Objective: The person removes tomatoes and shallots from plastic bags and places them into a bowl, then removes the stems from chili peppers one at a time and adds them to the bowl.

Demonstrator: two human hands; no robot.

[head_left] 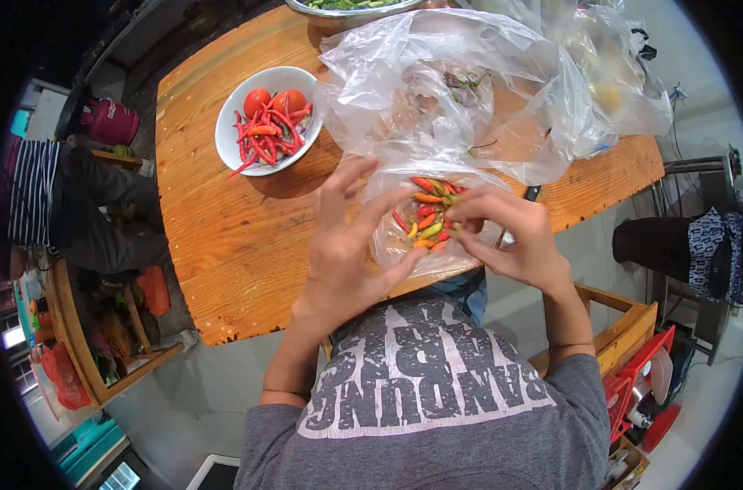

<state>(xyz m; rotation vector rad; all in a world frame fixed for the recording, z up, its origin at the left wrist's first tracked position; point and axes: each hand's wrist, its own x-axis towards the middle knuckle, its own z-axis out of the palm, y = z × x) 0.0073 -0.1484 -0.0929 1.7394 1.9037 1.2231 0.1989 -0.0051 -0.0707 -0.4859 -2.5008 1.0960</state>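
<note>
Small red, orange, yellow and green chili peppers (427, 222) lie in a clear plastic bag (445, 265) near the table's front edge. My left hand (343, 245) is beside the bag's left side, its fingers spread and thumb reaching over the near rim. From the right, my right hand (514, 233) curls over the peppers, with thumb and fingertips drawn together. Whatever sits between those fingertips is too small and blurred to make out. A white bowl (224, 151) to the left holds long red chilies (265, 145) and two tomatoes (257, 101).
Crumpled plastic bags (502, 49) spread over the back of the wooden table (216, 237). A knife handle (532, 193) shows right of the peppers. At the top edge stands a tray of chopped greens (351, 4). A person in dark trousers (110, 204) is at the left.
</note>
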